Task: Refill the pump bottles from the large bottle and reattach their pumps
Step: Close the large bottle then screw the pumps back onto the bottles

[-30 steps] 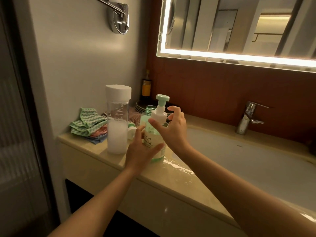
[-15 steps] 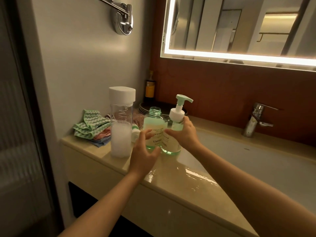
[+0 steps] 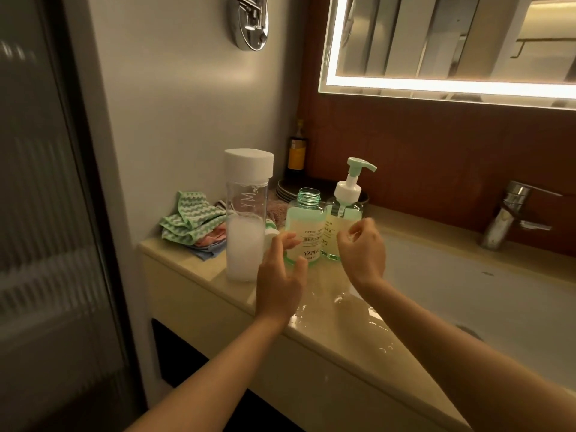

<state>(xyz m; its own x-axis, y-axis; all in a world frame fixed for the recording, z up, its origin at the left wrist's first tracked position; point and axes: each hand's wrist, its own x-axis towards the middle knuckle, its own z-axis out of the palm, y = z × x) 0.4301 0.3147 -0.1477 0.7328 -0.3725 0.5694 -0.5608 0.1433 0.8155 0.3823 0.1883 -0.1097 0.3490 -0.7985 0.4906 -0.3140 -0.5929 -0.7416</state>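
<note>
Together — clear rounded pump bottle (image 3: 343, 221), threaded open bottle (image 3: 304, 227), glossy counter (image 3: 193, 275).

The scene is being recorded by one head-worn wide-angle camera, being aimed forward and down from close above the beige stone vanity counter (image 3: 343, 316); the backlit rectangular wall mirror (image 3: 452, 42) is being cropped at upper right.
</note>
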